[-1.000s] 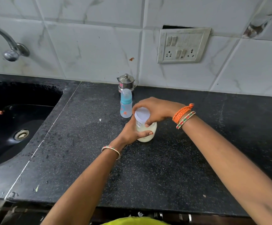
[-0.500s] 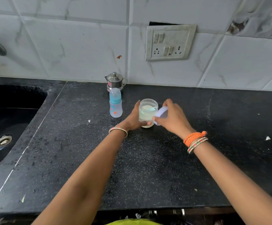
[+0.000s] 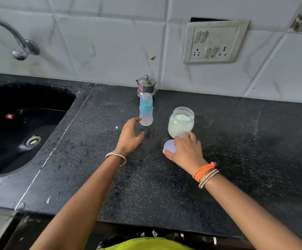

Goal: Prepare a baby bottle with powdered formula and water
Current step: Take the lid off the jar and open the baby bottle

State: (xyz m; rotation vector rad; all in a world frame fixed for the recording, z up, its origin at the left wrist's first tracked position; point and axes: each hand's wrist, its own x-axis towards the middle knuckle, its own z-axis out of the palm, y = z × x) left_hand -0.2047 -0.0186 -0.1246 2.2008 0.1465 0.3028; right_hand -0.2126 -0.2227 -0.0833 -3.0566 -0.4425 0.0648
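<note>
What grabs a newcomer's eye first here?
The open clear plastic jar of white formula powder stands mid-counter with a pale scoop inside. Just in front of it, the right hand rests on the round translucent lid on the black speckled counter. To the left, the left hand reaches for the small capped blue baby bottle.

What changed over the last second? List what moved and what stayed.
The right hand took the lid off the powder jar and lowered it to the counter. The left hand let go of the jar and reached toward the baby bottle. Bottle, jar and steel pot stayed put.
</note>
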